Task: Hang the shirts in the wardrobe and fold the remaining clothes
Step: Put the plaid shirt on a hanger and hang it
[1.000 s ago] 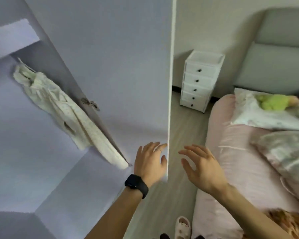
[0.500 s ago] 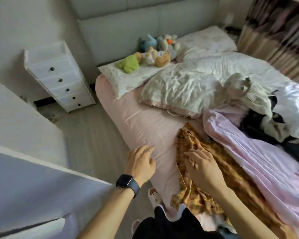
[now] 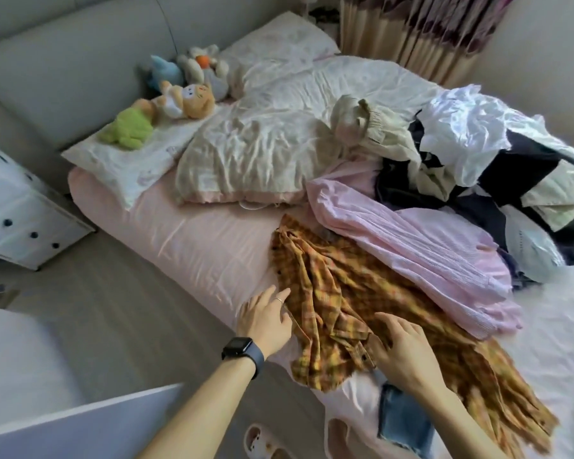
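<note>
Two hands are working at the near edge of the bed (image 3: 196, 240), and I am logging the changes first. One second ago the wardrobe door and a cream garment hanging inside were filling the view. I am now looking down on the bed, with only a corner of the wardrobe door (image 3: 80, 422) showing at lower left. The left hand (image 3: 265, 321) is now touching the left edge of the checked shirt (image 3: 345, 293) with its fingertips. Half a second ago it was lying on the bare pink sheet, apart from that shirt. The right hand (image 3: 401, 352) was already on the cloth and is staying there, now sitting nearer the shirt's crumpled near end.

The checked shirt, orange and yellow, is lying spread on the pink sheet at the near side of the bed. Its far side is lying under a pink striped garment (image 3: 428, 260). Beyond that, a heap of clothes (image 3: 478, 160) in white, cream and dark cloth is sitting on the right of the bed.

Left hand: the fingers are lying straight and spread, gripping nothing. It is wearing a ring (image 3: 279, 299), with a dark watch (image 3: 241, 347) on the wrist.

Right hand: the fingers are lying extended and slightly bent, flat on the checked cloth, pressing rather than gripping. A piece of denim (image 3: 401, 422) is showing beside the right forearm at the bed's near edge.
</note>
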`<state>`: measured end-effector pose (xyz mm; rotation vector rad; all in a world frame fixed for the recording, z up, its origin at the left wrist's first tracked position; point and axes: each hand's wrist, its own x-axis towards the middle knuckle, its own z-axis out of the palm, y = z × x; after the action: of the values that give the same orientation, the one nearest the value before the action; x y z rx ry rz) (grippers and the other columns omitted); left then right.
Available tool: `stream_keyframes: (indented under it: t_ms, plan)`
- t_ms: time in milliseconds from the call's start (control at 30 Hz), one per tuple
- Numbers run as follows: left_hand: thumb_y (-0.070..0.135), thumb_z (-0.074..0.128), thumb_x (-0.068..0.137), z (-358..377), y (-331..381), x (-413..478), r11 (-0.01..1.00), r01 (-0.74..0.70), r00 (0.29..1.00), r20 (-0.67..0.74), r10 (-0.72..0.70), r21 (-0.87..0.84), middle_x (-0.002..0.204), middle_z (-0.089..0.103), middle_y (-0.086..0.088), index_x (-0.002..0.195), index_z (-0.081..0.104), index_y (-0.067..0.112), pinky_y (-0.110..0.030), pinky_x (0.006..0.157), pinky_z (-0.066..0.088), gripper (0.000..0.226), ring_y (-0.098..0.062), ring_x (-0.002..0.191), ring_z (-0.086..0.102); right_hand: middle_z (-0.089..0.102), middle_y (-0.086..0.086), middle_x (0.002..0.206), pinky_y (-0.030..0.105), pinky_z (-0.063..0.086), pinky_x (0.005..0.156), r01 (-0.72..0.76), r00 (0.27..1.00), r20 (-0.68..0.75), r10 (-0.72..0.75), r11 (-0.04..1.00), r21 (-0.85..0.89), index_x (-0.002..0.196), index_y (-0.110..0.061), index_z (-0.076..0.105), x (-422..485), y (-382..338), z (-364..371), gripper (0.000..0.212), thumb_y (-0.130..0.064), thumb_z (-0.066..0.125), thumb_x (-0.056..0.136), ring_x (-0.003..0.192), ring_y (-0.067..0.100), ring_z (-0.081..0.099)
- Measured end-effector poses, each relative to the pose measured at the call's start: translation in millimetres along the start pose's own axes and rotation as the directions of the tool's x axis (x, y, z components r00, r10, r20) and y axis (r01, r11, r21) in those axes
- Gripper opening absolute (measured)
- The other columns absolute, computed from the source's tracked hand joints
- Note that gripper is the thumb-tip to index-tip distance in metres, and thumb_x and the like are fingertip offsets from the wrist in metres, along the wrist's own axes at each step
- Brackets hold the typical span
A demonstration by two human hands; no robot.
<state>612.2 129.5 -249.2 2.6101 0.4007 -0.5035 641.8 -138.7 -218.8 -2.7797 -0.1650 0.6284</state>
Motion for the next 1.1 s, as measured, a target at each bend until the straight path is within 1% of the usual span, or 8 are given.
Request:
stream_keyframes:
  t_ms: [267,500,600,733,867,933,1000,1100]
  plan:
    - [0.04,0.041,0.101,110.2,-47.2,80.5,0.972,0.234,0.959,0.158,-0.237,0.035,0.167,0.01,-0.001,0.159,0.011,0.034,-0.043,0.121,0.022,0.066,-0.025,0.15,0.021,0.031,0.001,0.161,0.039,0.034,0.116,0.024,0.983,0.181,-0.01,0.997,-0.076,0.153,-0.023,0.032,119.4,20.0,81.8,0.075,-0.068,0.044,0.093,0.146,0.025,0.029]
    - [0.028,0.044,0.097,220.1,-84.5,147.2,0.973,0.189,0.948,0.233,-0.216,0.133,0.168,-0.009,0.001,0.16,-0.003,0.023,-0.046,0.12,0.022,0.079,-0.024,0.153,0.011,0.006,0.017,0.166,0.055,0.031,0.114,0.206,0.958,0.245,-0.148,0.951,-0.231,0.15,-0.031,0.023,161.1,23.3,206.9,0.097,-0.088,0.043,0.074,0.149,0.041,0.017]
    - [0.022,0.047,0.092,247.3,-92.3,154.4,0.972,0.199,0.954,0.203,-0.221,0.122,0.166,-0.016,0.004,0.158,-0.011,0.019,-0.049,0.122,0.017,0.088,-0.017,0.153,-0.004,0.02,0.022,0.161,0.063,0.038,0.102,0.192,0.969,0.203,-0.142,0.948,-0.253,0.128,-0.027,0.045,166.8,26.8,241.7,0.07,-0.074,0.058,0.078,0.142,0.049,0.026]
    - [0.015,0.045,0.092,257.0,-99.0,143.5,0.979,0.183,0.954,0.222,-0.2,0.094,0.168,-0.008,0.002,0.16,-0.001,0.019,-0.044,0.123,0.017,0.082,-0.018,0.154,0.002,0.034,0.02,0.154,0.063,0.042,0.098,0.128,0.988,0.117,-0.104,0.967,-0.22,0.109,-0.021,0.057,166.8,31.3,253.8,0.019,-0.031,0.058,0.094,0.139,0.046,0.033]
    - [0.018,0.043,0.098,221.1,-95.1,115.2,0.969,0.246,0.93,0.286,-0.232,-0.012,0.167,0.01,0.0,0.16,0.013,0.02,-0.042,0.118,0.028,0.068,-0.026,0.149,0.021,0.063,0.013,0.116,0.053,0.05,0.085,0.1,0.994,0.038,-0.098,0.993,-0.065,0.098,-0.012,0.053,150.8,21.2,217.0,0.011,-0.021,0.048,0.095,0.105,0.04,0.06]
    - [0.02,0.045,0.098,196.0,-86.4,98.7,0.968,0.243,0.933,0.289,-0.215,-0.065,0.166,0.016,0.001,0.16,0.014,0.023,-0.042,0.114,0.034,0.069,-0.027,0.146,0.027,0.059,0.01,0.092,0.045,0.047,0.071,0.07,0.997,0.016,-0.073,0.991,0.114,0.093,-0.014,0.042,142.4,11.6,184.3,0.008,-0.017,0.041,0.1,0.08,0.035,0.058]
    - [0.024,0.051,0.095,160.1,-73.2,79.7,0.974,0.189,0.955,0.255,-0.152,-0.128,0.165,0.015,0.005,0.159,0.01,0.031,-0.044,0.108,0.041,0.076,-0.029,0.142,0.035,0.058,0.011,0.089,0.039,0.04,0.065,0.038,0.998,0.031,-0.049,0.956,0.289,0.095,-0.017,0.037,128.3,-6.8,136.9,0.009,-0.019,0.04,0.104,0.073,0.028,0.054]
    - [0.03,0.064,0.089,91.8,-41.9,53.2,0.955,0.061,0.988,0.155,-0.016,-0.289,0.165,0.009,0.009,0.156,-0.002,0.045,-0.046,0.112,0.039,0.095,-0.027,0.147,0.029,0.06,0.003,0.091,0.034,0.038,0.068,0.109,0.994,-0.046,-0.099,0.934,0.341,0.102,-0.02,0.042,108.1,-41.7,48.4,0.007,-0.027,0.042,0.105,0.076,0.019,0.055]
